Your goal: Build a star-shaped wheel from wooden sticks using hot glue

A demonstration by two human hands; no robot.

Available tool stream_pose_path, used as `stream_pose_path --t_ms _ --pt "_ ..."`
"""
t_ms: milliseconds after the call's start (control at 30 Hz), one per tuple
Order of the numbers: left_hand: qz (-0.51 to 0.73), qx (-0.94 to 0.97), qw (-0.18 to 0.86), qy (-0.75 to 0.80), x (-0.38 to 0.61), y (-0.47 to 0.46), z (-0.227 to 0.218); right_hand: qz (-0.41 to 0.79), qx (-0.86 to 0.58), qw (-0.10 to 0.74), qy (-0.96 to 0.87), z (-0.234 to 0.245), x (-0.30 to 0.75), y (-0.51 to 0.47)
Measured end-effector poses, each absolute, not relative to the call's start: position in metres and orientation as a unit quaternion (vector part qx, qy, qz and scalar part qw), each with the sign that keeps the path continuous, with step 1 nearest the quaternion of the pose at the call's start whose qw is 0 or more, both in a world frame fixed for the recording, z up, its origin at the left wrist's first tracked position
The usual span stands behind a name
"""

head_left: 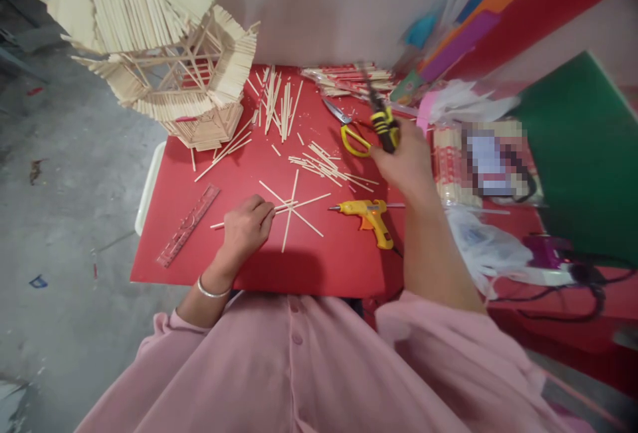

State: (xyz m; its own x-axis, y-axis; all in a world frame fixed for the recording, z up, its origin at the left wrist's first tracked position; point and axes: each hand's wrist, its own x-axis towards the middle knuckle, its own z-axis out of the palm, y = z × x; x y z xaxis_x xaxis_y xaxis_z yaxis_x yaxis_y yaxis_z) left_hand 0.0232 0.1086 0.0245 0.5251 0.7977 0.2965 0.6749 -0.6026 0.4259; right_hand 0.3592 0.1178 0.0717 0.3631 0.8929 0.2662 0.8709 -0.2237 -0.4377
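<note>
My left hand (248, 226) is closed with its fingertips around a thin wooden stick (285, 208), beside the centre of a star of crossed sticks (305, 222) lying flat on the red table (184, 263). Raised above the table's right side, my right hand (406, 154) is closed on a black-and-yellow-handled tool (383, 129). Its narrow dark end points away from me and is blurred, so I cannot tell its exact kind. Just left of that hand lie scissors (355, 141) with yellow handles. A yellow glue gun (367, 212) rests nearer me, nozzle toward the star.
A large stick-built model (194, 104) stands at the table's back left. Loose sticks (282, 107) and cut pieces (323, 164) lie mid-table. A clear ruler (188, 226) is at left. On the right are packed sticks (447, 161), plastic bags (483, 247) and a green board (583, 167).
</note>
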Motion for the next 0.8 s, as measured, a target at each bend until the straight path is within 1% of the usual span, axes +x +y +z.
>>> stream_pose_path --t_ms 33,100,133,200,233,300,367,433,500,667,800 --pt "0.234 0.862 0.131 0.431 0.024 0.109 0.024 0.030 -0.788 0.291 -0.541 0.078 0.347 0.101" --pt "0.231 0.859 0.132 0.438 0.025 0.110 0.024 0.134 -0.775 0.417 -0.455 0.085 0.317 0.063" --pt "0.230 0.857 0.130 0.442 0.026 0.111 0.024 0.191 -0.754 0.466 -0.423 0.085 0.300 0.045" --pt "0.222 0.855 0.125 0.451 0.026 0.111 0.024 0.296 -0.708 0.517 -0.379 0.079 0.268 0.011" --pt "0.217 0.855 0.123 0.454 0.027 0.111 0.024 0.335 -0.692 0.522 -0.370 0.074 0.254 -0.004" --pt "0.207 0.858 0.123 0.455 0.027 0.111 0.024 0.396 -0.678 0.503 -0.359 0.063 0.233 -0.026" --pt "0.201 0.862 0.125 0.449 0.027 0.110 0.025 0.445 -0.679 0.454 -0.366 0.054 0.222 -0.040" --pt "0.196 0.865 0.128 0.444 0.028 0.109 0.024 0.465 -0.683 0.408 -0.388 0.050 0.217 -0.047" --pt "0.197 0.864 0.132 0.444 0.029 0.107 0.024 0.466 -0.681 0.381 -0.417 0.050 0.214 -0.050" --pt "0.218 0.856 0.137 0.449 0.033 0.108 0.021 0.433 -0.669 0.363 -0.483 0.048 0.205 -0.048" --pt "0.215 0.868 0.109 0.434 0.033 0.112 0.020 0.415 -0.665 0.343 -0.518 0.044 0.198 -0.049"
